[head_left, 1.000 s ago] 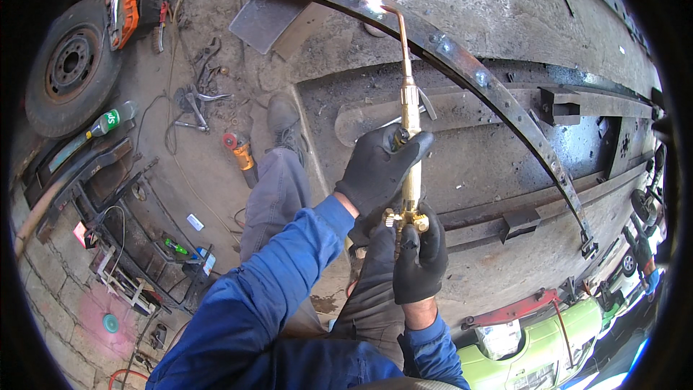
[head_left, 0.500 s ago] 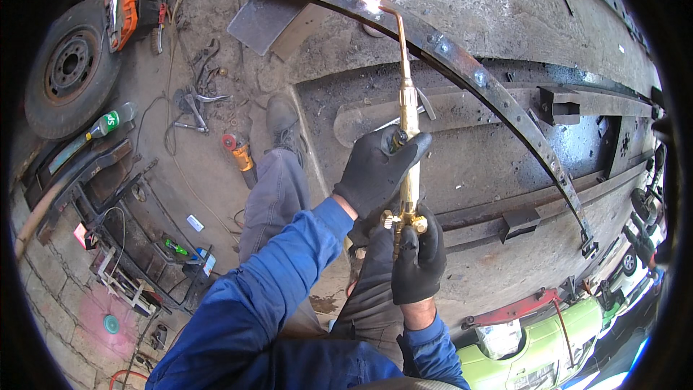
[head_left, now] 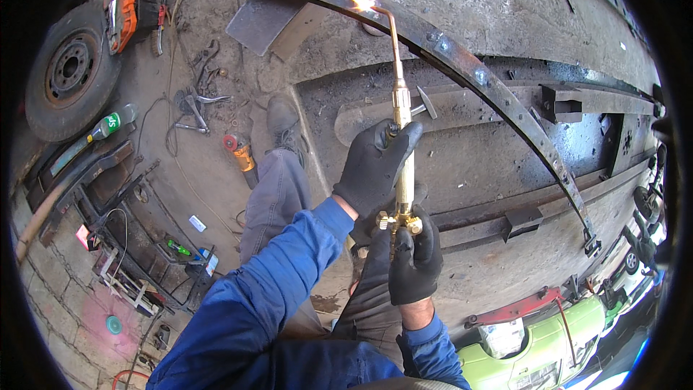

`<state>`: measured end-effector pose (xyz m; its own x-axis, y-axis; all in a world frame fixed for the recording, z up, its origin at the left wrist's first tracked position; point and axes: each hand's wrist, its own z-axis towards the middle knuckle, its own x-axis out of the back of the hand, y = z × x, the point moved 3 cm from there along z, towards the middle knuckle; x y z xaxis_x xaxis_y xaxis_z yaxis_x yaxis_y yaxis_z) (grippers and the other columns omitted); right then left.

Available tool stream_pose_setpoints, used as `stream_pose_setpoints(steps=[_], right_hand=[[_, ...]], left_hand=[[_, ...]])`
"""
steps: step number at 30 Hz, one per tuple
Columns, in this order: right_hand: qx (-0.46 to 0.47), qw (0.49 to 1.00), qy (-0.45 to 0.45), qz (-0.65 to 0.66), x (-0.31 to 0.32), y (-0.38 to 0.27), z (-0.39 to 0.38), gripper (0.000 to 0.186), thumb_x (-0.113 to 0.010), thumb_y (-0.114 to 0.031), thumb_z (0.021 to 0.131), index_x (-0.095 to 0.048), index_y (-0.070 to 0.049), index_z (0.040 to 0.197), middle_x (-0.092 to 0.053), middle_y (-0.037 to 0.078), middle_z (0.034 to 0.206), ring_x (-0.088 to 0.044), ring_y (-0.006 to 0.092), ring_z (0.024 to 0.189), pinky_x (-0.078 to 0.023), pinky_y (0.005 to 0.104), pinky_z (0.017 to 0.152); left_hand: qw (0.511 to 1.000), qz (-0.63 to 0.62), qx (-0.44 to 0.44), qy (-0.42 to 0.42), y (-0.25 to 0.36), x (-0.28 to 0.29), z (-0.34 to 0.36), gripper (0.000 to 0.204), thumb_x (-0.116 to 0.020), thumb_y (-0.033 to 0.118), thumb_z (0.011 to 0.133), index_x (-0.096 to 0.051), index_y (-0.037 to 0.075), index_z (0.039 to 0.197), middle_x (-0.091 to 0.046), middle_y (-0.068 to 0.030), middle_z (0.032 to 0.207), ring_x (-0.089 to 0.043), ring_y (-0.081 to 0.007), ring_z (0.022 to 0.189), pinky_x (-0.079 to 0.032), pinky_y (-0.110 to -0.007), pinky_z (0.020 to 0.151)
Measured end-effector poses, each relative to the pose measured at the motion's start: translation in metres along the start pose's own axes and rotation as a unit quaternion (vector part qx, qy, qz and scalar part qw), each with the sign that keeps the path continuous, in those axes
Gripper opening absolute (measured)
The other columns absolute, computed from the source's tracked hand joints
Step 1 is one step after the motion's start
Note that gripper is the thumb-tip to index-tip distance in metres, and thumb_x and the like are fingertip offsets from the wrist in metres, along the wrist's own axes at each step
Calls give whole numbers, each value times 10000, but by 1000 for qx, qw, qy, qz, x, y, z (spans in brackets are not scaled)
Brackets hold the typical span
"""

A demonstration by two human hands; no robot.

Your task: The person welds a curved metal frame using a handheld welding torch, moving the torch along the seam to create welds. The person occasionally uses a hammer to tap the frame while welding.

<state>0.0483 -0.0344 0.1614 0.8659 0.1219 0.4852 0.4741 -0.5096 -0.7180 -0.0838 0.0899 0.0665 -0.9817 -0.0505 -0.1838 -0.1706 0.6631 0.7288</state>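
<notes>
A brass gas torch [head_left: 405, 180] stands upright in the picture between my gloved hands, its bent copper tip pointing left. My left hand [head_left: 372, 162], in a black glove, is closed round the middle of the handle. Lower down, my right hand [head_left: 416, 260] grips the torch's base by the knurled valve knobs [head_left: 399, 223]. A bright orange-white flame [head_left: 362, 1] burns at the tip, against a long curved steel bar [head_left: 462, 65] with bolts and holes along it. Behind the torch lies a hammer [head_left: 427, 103], its handle partly covered.
A wheel [head_left: 71, 65], an orange tool [head_left: 127, 18], pliers [head_left: 193, 103] and an angle grinder [head_left: 242, 155] lie on the left. Cables cross the floor there. Steel channels [head_left: 498, 105] run to the right. A lime-green car bumper [head_left: 530, 350] is at the lower right.
The torch and both hands have shifted slightly left, and the tip with them. The flame looks larger and more orange. More of the hammer shows now.
</notes>
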Motion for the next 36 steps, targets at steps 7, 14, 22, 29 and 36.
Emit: stream_pose_setpoints(steps=[7, 14, 22, 29, 36], right_hand=[[-96, 971, -47, 216, -5, 29, 7, 599, -538, -444, 1171, -542, 5, 1568, -698, 149, 1337, -684, 221, 1161, -536, 368, 1028], [-183, 971, -141, 69, -85, 167, 147, 735, -694, -432, 1077, -425, -126, 1689, -680, 256, 1375, -687, 326, 1216, -553, 424, 1033], [-215, 950, -222, -39, -167, 290, 243, 867, -684, -583, 1031, -372, -148, 1714, -541, 355, 1598, -533, 479, 1501, -464, 506, 1205], [-218, 964, -126, 86, -206, 321, 262, 668, -704, -558, 1007, -638, -112, 1500, -691, 279, 1446, -654, 436, 1358, -507, 489, 1143], [-147, 986, 26, -76, -170, 271, 225, 470, -786, -422, 945, -707, -109, 1288, -755, 248, 1108, -729, 417, 1097, -551, 525, 985]], left_hand=[[999, -34, 26, -5, -2, 14, 0, 354, -692, 395, 1119, -723, 52, 1038, -651, 49, 859, -552, -40, 784, -483, -271, 735], [999, 0, 36, -20, -1, 34, -6, 383, -701, 390, 1095, -752, 10, 1107, -666, 33, 869, -580, -68, 796, -497, -288, 743], [997, 55, 37, -36, 8, 46, -10, 347, -669, 394, 1120, -731, 62, 1042, -669, 22, 877, -586, -70, 791, -496, -291, 719], [997, 21, 62, -42, 13, 47, -6, 336, -709, 392, 1098, -729, 62, 1040, -683, 25, 889, -586, -61, 828, -500, -285, 748], [997, 48, 44, -45, 15, 43, -5, 334, -708, 384, 1098, -734, 53, 1059, -660, 30, 870, -550, -58, 807, -475, -282, 716]])
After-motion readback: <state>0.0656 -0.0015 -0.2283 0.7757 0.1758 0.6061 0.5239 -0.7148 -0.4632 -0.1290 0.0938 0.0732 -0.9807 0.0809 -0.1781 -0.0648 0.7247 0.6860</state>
